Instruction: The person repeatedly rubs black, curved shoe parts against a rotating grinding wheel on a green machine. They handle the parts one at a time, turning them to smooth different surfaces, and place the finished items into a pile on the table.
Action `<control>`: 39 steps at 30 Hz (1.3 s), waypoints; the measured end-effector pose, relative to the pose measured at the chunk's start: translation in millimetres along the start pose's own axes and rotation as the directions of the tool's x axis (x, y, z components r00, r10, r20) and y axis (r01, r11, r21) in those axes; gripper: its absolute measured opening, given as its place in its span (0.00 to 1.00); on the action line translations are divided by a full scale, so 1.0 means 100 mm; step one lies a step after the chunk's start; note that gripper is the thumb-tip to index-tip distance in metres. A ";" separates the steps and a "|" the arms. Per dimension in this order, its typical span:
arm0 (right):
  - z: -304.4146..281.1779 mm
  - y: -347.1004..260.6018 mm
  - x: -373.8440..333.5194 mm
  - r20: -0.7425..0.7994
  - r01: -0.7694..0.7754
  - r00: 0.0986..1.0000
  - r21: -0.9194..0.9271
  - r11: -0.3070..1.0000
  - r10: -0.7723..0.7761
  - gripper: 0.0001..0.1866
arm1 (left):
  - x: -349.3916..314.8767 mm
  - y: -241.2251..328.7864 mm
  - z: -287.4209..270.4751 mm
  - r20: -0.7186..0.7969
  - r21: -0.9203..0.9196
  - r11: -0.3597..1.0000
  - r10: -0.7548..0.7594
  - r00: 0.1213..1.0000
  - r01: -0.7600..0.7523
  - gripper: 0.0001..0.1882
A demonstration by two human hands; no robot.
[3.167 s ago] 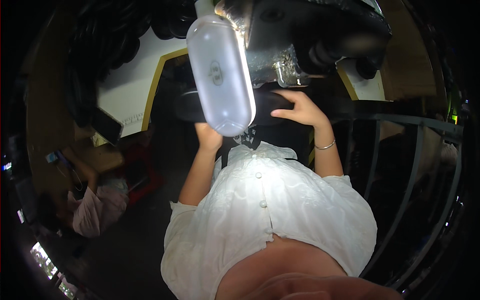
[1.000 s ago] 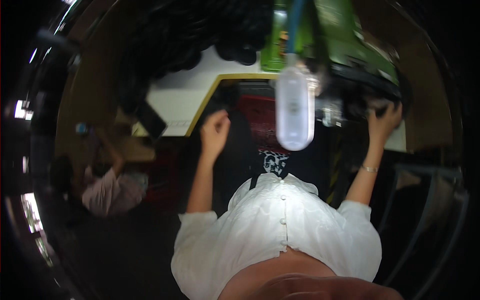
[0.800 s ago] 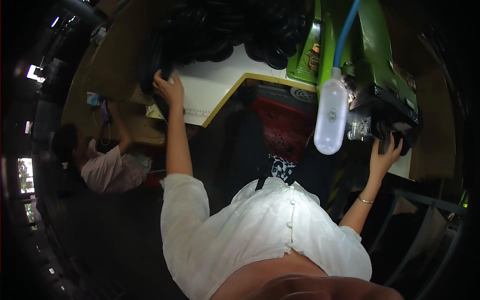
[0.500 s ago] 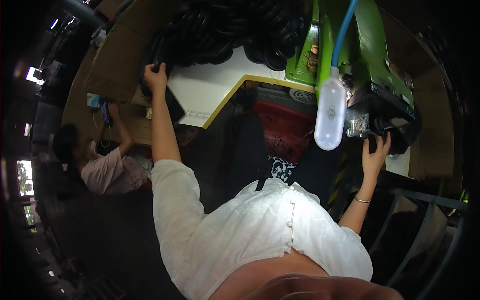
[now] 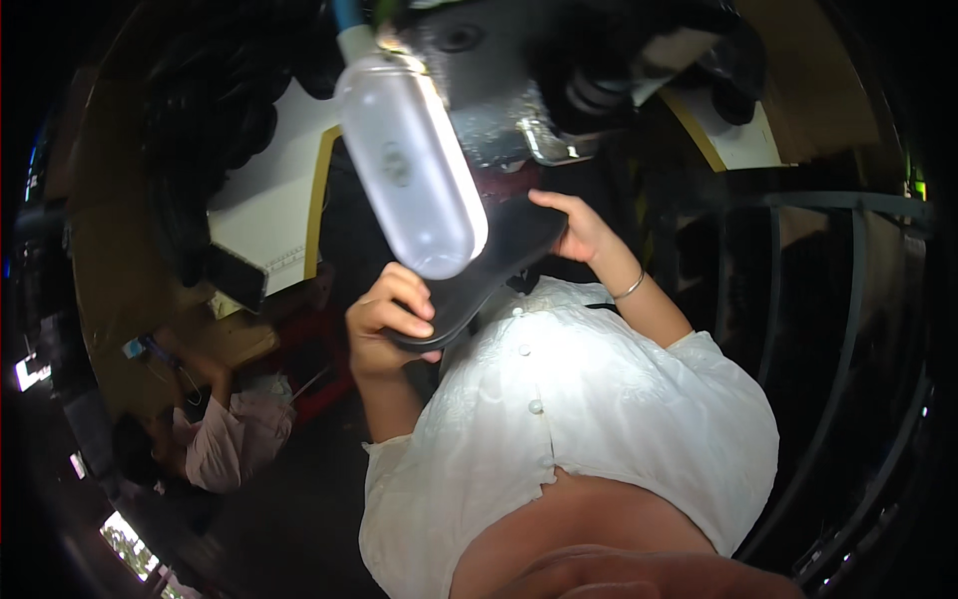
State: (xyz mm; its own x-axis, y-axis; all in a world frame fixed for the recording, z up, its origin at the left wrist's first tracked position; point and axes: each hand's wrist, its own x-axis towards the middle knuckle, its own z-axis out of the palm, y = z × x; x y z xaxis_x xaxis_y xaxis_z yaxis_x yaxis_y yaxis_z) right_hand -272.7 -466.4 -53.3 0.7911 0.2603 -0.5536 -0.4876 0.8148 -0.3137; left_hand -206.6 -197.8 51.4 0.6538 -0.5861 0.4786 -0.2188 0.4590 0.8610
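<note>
A black shoe sole [image 5: 519,245] is held slantwise in front of my body, between both hands. My left hand [image 5: 391,311] is closed round its nearer left end, fingers on top. My right hand [image 5: 587,232] grips the farther right end, with the thumb along its upper face. A translucent, rounded bottle [image 5: 409,170] hangs from a blue tube and hides part of the sole. Just beyond the hands is the dark, oily head of a machine [image 5: 479,110], blurred by motion.
At the far left, black soles are heaped [image 5: 215,110] on a white tabletop [image 5: 261,175] with a yellow edge. A dark flat rectangular object [image 5: 238,278] lies by its corner. Another person [image 5: 235,439] sits at the left. Metal railings [image 5: 776,299] stand at the right.
My left hand has come from the heap on the left, and my right hand has left the machine. Both now hold the sole before me. The view has swung right, closer to the machine.
</note>
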 end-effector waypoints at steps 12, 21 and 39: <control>-0.27 -0.90 -1.13 0.093 0.915 0.383 -0.173 0.364 -0.919 0.21 | 0.48 -0.53 0.68 -0.056 0.029 0.633 -0.772 0.633 0.774 0.18; 0.09 -0.86 -1.14 -0.287 0.930 0.337 -0.048 0.365 -0.897 0.19 | 0.71 -0.67 0.71 -0.123 -0.318 0.651 -0.749 0.651 0.689 0.15; 0.91 -0.11 -0.34 -0.017 0.715 0.687 -0.164 0.679 -0.727 0.14 | -0.65 -0.67 -0.28 -0.377 -0.254 0.505 -0.837 0.397 0.825 0.18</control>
State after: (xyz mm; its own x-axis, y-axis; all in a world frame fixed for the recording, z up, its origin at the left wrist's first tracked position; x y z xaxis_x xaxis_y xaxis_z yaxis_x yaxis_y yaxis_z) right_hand -260.8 -436.9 38.9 0.8911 -0.4225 -0.1655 0.1739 0.6549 -0.7354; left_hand -213.5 -171.8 -42.1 0.7159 -0.3646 -0.5955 0.6124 -0.0820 0.7863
